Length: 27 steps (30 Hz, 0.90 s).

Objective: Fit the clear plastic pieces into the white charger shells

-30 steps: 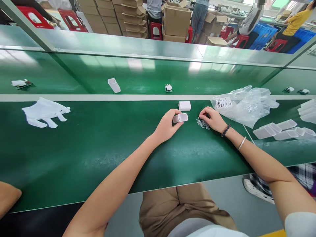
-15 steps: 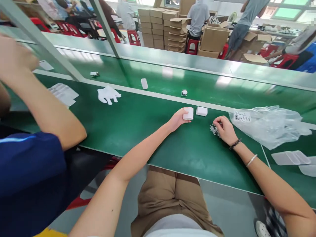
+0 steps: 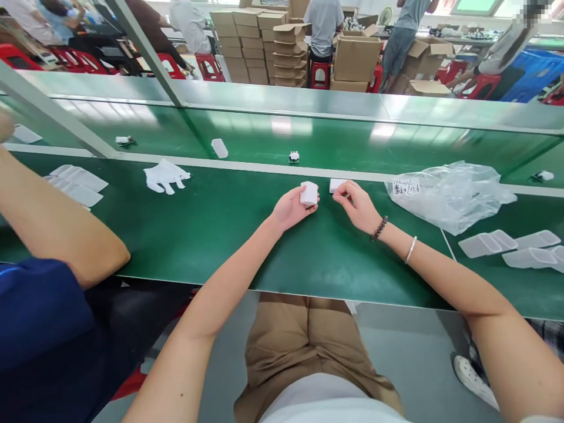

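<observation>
My left hand [image 3: 288, 210] is closed around a small white plastic case [image 3: 309, 194], palm partly up, above the green bench. My right hand [image 3: 360, 211] has thumb and forefinger pinched together, a short way right of that case. Whatever sits between its fingertips is too small to make out. Just behind those fingertips lies a second white case [image 3: 337, 184], partly covered by them. The pile of small metal pieces seen earlier near my right hand is now hidden.
A clear plastic bag [image 3: 453, 197] and translucent plastic pieces [image 3: 487, 244] lie to the right. White gloves [image 3: 166, 176] rest at left, near a co-worker's arm [image 3: 66, 217]. Small parts [image 3: 294, 157] sit on the green strip beyond the pale rail [image 3: 259, 169].
My right hand has moved left from the pile of small metal pieces, toward the case in my left hand. My left hand has turned its palm more upward. The camera view has shifted.
</observation>
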Motion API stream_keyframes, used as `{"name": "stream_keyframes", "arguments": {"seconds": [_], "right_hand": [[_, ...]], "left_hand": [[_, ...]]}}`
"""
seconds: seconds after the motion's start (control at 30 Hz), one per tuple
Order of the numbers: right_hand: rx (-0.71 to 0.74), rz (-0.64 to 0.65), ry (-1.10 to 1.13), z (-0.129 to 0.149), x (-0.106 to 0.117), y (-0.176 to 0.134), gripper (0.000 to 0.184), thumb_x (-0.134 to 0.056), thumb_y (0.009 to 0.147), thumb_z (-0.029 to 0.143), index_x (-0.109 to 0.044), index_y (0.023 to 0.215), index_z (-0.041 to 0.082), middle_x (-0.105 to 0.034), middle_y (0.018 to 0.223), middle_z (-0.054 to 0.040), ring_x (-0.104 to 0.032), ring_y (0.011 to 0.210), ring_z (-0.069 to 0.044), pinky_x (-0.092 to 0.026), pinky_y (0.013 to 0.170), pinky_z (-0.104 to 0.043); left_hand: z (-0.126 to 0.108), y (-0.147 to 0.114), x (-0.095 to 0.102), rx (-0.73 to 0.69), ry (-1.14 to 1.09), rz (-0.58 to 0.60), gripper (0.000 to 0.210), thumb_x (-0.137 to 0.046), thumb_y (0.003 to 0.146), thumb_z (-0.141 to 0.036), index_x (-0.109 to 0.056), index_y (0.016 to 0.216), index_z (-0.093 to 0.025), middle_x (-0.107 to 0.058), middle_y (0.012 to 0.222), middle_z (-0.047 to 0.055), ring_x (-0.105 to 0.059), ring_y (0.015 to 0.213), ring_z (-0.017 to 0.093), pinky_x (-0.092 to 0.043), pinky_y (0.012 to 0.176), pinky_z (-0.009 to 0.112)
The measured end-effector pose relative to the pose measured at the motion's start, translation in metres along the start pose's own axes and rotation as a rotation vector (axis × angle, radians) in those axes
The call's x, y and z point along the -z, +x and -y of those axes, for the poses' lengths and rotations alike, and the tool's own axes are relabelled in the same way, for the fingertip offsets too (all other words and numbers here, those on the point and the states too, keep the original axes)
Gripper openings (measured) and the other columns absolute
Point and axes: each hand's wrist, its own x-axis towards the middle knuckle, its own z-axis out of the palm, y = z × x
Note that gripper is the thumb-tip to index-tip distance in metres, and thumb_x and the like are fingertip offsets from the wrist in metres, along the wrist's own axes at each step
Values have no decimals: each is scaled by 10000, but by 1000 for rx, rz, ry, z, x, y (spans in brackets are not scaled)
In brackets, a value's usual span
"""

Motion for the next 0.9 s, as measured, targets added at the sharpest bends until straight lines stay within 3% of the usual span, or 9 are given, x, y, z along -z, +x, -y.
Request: {"name": "stream_keyframes", "arguments": {"seconds": [0.13, 0.27, 0.6, 0.77, 0.9], "right_hand": [[-30, -20, 149, 8, -20, 23, 105, -524, 895, 253, -550, 805, 205, -572, 847, -34, -524, 789, -180, -430, 716, -327], [-96, 12, 273, 9, -34, 21, 124, -552, 890, 290, -555, 796, 208, -560, 833, -18, -519, 778, -169, -426, 697, -313], [-184, -79, 415, 20, -34, 8, 296, -640, 893, 511, -601, 843, 222, -582, 866, -21, -524, 772, -163, -412, 639, -305], [-202, -148, 466, 32, -35, 6, 227, -661, 905, 437, -619, 842, 222, -576, 861, -16, -516, 734, -146, -414, 627, -300], [-176, -189, 456, 39, -35, 5, 195, -676, 899, 403, -630, 824, 229, -571, 854, -21, -517, 732, -153, -407, 608, -310]], "left_hand": [[1, -4, -5, 17, -5, 20, 239, -535, 901, -264, -640, 1077, -142, -702, 1025, 97, -664, 955, 186, -519, 923, 370], [2, -7, -9, -38, -11, 19, 211, -608, 884, -234, -636, 1082, -166, -687, 1075, 70, -653, 1027, 178, -488, 1040, 402], [1, -19, -20, -169, -29, -99, 302, -760, 814, -247, -611, 1063, -164, -662, 978, 35, -648, 966, 160, -503, 1047, 439], [1, -27, -30, -225, 5, -159, 329, -758, 814, -251, -578, 1080, -179, -634, 968, 20, -644, 968, 157, -526, 1013, 431], [0, -32, -36, -299, 49, -171, 441, -775, 790, -235, -540, 1163, -217, -602, 1047, 27, -637, 1117, 216, -510, 1023, 414]]}}
